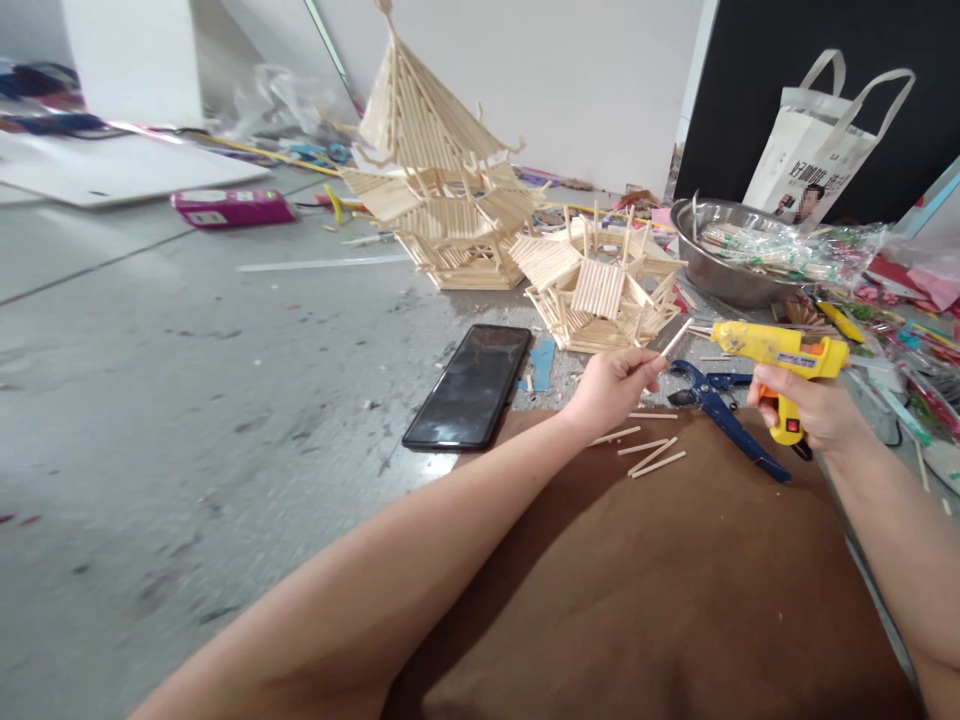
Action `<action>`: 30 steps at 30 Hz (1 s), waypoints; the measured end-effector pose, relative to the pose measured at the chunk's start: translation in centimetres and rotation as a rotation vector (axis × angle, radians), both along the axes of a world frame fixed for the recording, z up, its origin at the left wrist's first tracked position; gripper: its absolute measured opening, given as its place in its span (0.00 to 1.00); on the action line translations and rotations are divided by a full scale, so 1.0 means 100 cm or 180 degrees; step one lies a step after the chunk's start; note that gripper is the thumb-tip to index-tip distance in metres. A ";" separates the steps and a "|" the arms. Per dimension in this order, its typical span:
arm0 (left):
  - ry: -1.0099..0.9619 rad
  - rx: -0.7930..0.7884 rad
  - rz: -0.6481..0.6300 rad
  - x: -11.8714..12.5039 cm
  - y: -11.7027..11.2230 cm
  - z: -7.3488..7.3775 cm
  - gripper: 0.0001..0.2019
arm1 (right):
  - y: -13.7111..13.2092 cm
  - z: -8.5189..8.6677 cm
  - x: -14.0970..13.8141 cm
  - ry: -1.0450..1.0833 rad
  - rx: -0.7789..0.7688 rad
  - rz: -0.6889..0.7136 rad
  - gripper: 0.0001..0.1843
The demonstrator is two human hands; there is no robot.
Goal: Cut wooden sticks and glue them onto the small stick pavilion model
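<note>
Between the thumb and fingers of my left hand (616,388) is a short wooden stick (677,338), tilted up to the right. My right hand (806,402) is wrapped round the handle of a yellow glue gun (780,347), its nozzle pointing left, close by the stick's upper end; whether they touch I cannot tell. Just behind my left hand stands a low stick-built model (600,288) with slatted roof panels. Blue-handled cutters (731,420) lie between my hands. Several loose sticks (652,457) rest on the brown cloth (660,590) below my left hand.
A black phone (472,388) lies left of my left hand. Farther back rises a taller stick-built tower (450,220) with a pointed roof. At the right are a metal bowl (724,265) holding wrapped sticks and a white bag (814,150). A purple pack (232,208) lies at the back left.
</note>
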State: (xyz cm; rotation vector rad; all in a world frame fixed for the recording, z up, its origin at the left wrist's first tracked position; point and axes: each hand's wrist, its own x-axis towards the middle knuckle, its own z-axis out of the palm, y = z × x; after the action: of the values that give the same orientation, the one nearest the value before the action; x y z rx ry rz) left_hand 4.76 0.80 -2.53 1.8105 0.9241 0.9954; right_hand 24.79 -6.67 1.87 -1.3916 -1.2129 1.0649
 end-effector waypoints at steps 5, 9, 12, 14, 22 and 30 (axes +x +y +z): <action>-0.0410 -0.0535 0.0055 0.001 0.000 0.002 0.11 | 0.000 -0.004 -0.004 -0.0081 -0.0150 0.0043 0.15; -0.1009 -0.0838 0.0266 0.001 0.006 0.000 0.11 | -0.001 -0.006 -0.003 -0.0129 -0.0145 0.0066 0.16; -0.1355 -0.0896 0.0423 0.002 0.008 -0.003 0.11 | 0.001 -0.001 -0.003 -0.0166 -0.0015 -0.0017 0.16; -0.1476 -0.0878 0.0559 0.003 0.007 -0.004 0.10 | 0.005 0.006 -0.005 -0.0212 0.0126 -0.0085 0.16; -0.1632 -0.0713 0.1045 0.002 0.009 -0.001 0.11 | 0.046 0.028 -0.030 -0.1131 0.0227 0.0185 0.13; -0.1490 -0.0670 0.1106 0.001 0.015 -0.004 0.12 | 0.071 0.025 -0.043 -0.1243 0.0211 0.0352 0.12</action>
State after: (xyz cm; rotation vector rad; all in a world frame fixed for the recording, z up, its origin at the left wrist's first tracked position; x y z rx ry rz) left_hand 4.84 2.26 -2.95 1.1882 1.0148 1.4051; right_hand 20.50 0.41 4.36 -1.5401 -1.6075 0.8391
